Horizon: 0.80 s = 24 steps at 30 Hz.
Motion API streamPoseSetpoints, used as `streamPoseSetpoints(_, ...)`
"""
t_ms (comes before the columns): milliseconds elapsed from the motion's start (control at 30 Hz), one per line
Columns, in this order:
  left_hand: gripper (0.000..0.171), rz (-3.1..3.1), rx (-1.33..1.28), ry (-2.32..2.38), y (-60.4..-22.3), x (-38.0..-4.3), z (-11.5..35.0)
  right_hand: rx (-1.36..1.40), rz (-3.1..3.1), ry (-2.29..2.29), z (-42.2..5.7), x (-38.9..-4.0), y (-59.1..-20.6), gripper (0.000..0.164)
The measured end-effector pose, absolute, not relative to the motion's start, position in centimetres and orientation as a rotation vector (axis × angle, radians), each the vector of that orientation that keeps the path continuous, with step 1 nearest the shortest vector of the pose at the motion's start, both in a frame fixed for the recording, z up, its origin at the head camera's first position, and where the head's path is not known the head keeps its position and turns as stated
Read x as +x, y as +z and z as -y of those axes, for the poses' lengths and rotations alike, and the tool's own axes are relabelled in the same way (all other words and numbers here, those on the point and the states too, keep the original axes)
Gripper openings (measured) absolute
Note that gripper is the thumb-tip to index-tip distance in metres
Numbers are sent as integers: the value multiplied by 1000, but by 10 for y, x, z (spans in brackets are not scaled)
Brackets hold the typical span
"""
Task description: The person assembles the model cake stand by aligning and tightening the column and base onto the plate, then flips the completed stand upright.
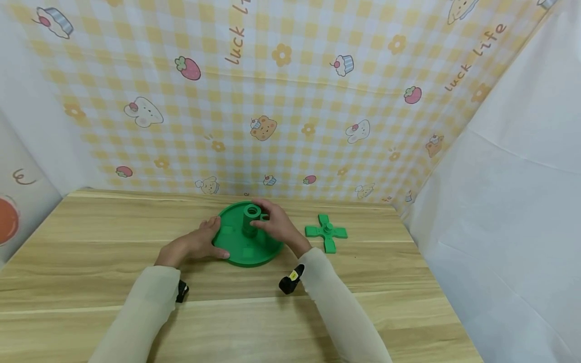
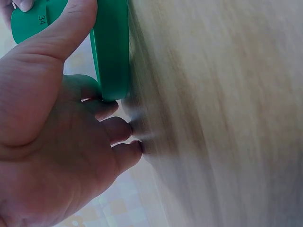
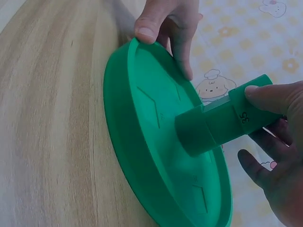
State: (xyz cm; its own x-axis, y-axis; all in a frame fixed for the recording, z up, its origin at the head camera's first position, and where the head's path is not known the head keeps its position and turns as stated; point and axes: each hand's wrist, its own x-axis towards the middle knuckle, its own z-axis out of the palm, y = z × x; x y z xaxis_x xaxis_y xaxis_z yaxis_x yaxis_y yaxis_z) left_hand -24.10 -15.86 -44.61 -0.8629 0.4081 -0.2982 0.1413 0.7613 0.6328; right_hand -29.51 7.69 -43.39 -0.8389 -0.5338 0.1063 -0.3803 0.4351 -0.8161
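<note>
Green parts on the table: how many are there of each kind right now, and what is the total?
Round green tray: 1, left hand gripping its rim
Green cylinder post: 1, upright at the tray's middle, right hand holding it
Green cross-shaped piece: 1, lying apart on the wooden table
Total: 3

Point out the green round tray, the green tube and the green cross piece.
green round tray [image 3: 142,137]: right wrist view, on its flat floor.
green tube [image 3: 222,125]: right wrist view, on its side wall.
green cross piece [image 1: 326,232]: head view, on its hub.
</note>
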Motion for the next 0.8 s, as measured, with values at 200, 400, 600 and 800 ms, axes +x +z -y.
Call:
streamPoseSetpoints(200,116,-2531,405,864,-447,-240,159,-799,-2545,-1384,-74,-294,-438,53)
streamPoseSetpoints(400,115,-2533,407,863,-446,-240,159,-766,-2579,-1438,-70,-291,-442,42)
streamPoseSetpoints(600,115,-2542,412,847,-447,-241,159,-745,-2626,-1434,-68,-289,-443,37)
streamPoseSetpoints(800,114,-2540,428,842,-448,-241,159,-714,-2666,-1415,-67,-287,-444,39)
